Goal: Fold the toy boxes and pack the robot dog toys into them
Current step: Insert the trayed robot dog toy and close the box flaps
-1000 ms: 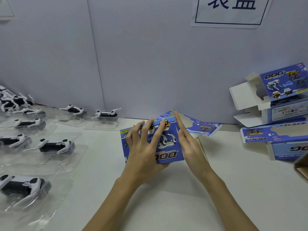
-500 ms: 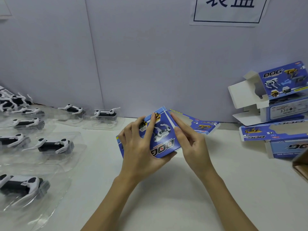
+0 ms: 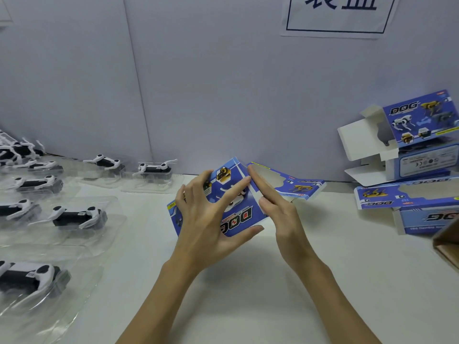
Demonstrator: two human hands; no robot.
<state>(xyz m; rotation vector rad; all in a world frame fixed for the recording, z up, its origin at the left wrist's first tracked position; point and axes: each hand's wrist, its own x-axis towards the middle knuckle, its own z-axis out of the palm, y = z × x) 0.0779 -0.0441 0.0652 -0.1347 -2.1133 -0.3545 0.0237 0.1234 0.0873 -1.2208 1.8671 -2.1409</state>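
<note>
1. Fingers (image 3: 233,192) of left hand (image 3: 208,224) spread over toy box (image 3: 238,214), thumb under its near edge, gripping it.
2. Right hand (image 3: 280,214) straight, pressing box's right side.
3. Box held just above desk (image 3: 248,281).

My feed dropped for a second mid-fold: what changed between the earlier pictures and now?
The box has tipped, its left end now lower and its far corner raised. The left hand keeps its grip, thumb under the near edge; the right hand keeps straight fingers pressed along the box's right fold. The toy dogs and the other boxes stayed put.
</note>
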